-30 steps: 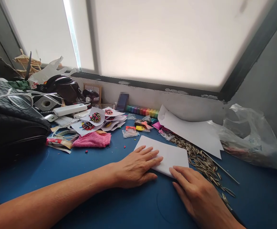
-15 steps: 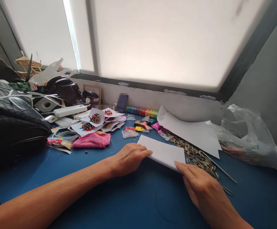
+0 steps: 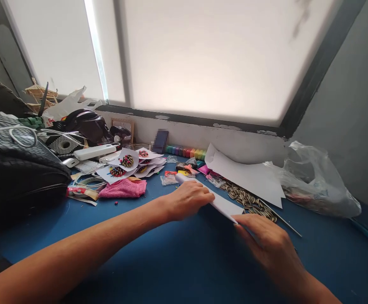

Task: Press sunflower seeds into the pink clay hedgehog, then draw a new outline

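Observation:
A folded sheet of white paper [image 3: 224, 205] lies slanted between my hands over the blue table, its near edge a narrow fold. My left hand [image 3: 188, 200] presses and grips this edge near its middle, fingers closed. At the right corner, my right hand [image 3: 266, 238] pinches the paper between thumb and fingers. Just behind the paper is a heap of striped sunflower seeds [image 3: 239, 195]. Small packets of coloured clay [image 3: 186, 169] sit beyond the paper's far left end.
A larger white sheet [image 3: 247, 175] and a clear plastic bag [image 3: 320, 185] lie at right, with a thin stick [image 3: 282, 219] by the seeds. Leftward are a pink cloth [image 3: 123, 188], paper pieces with seed-and-clay figures [image 3: 127, 161], a white power strip [image 3: 95, 151] and a black bag [image 3: 22, 169].
The paper has gone from a wide flat panel to a narrower, tilted strip. My left hand has slid right along its near edge, closer to my right hand.

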Demonstrator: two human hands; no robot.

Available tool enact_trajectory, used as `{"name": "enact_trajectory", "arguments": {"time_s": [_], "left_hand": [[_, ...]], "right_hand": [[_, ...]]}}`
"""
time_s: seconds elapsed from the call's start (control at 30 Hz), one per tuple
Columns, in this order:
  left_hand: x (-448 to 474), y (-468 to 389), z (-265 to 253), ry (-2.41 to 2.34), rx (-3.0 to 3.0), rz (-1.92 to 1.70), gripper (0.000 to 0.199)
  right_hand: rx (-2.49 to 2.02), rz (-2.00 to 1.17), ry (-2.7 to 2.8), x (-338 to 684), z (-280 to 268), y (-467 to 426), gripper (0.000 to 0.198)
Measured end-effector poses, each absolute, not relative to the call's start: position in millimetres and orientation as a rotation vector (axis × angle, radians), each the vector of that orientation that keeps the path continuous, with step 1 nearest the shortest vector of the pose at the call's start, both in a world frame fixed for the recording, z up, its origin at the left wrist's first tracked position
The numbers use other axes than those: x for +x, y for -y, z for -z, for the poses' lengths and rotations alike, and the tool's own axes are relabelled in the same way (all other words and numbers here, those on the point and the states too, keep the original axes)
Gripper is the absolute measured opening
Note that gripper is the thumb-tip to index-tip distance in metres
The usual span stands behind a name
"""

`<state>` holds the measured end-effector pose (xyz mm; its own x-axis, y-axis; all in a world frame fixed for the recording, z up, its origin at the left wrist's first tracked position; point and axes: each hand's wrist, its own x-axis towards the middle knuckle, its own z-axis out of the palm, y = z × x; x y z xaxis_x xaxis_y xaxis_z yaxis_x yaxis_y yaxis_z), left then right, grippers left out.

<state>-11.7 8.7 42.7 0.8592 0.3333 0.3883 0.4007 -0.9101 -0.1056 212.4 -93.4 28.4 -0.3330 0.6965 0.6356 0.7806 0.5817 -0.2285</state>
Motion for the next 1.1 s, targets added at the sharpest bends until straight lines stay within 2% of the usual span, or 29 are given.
{"name": "enact_trajectory", "arguments": {"time_s": [0.17, 0.23, 0.3, 0.43, 0.5, 0.57, 0.67, 0.73, 0.8, 0.83, 0.87, 0.97, 1.1], "left_hand": [[-19, -19, -45, 0.424, -2.791, 0.766, 0.032], [-25, -12, -43, 0.297, -2.693, 0.965, 0.033], [-29, -1, -43, 0.170, -2.658, 0.986, 0.032], [-27, 18, -43, -0.024, -2.614, 0.961, 0.026], [-25, 22, -43, -0.052, -2.607, 0.942, 0.021], [-25, 20, -41, -0.006, -2.619, 0.914, 0.021], [-26, 9, -38, 0.217, -2.703, 0.957, 0.036], [-28, -3, -35, 0.618, -2.837, 1.215, 0.045], [-29, -16, -32, 1.232, -3.093, 1.725, 0.046], [-29, -21, -30, 1.385, -3.144, 1.797, 0.047], [-29, -25, -28, 1.462, -3.227, 1.794, 0.047], [-26, -25, -23, 1.505, -3.636, 1.678, 0.075], [-19, -9, -23, 1.418, -3.836, 1.862, 0.069]], "right_hand": [[-1.528, -0.147, 1.759, 212, -44, 93, 0.042], [-1.611, -0.289, 1.596, 213, -48, 90, 0.045], [-1.603, -0.558, 1.462, 216, -51, 87, 0.048], [-1.353, -1.305, 1.283, 222, -50, 84, 0.052], [-1.264, -1.466, 1.189, 223, -47, 82, 0.046], [-1.233, -1.490, 1.085, 222, -44, 81, 0.044], [-1.242, -1.460, 0.981, 219, -42, 80, 0.043], [-1.266, -1.412, 0.954, 217, -43, 81, 0.040], [-1.288, -1.349, 0.923, 215, -43, 82, 0.039], [-1.293, -1.323, 0.911, 214, -43, 82, 0.039], [-1.294, -1.305, 0.909, 213, -43, 83, 0.039], [-1.291, -1.271, 0.938, 211, -40, 84, 0.042], [-1.317, -1.317, 1.002, 210, -35, 83, 0.046]]}}
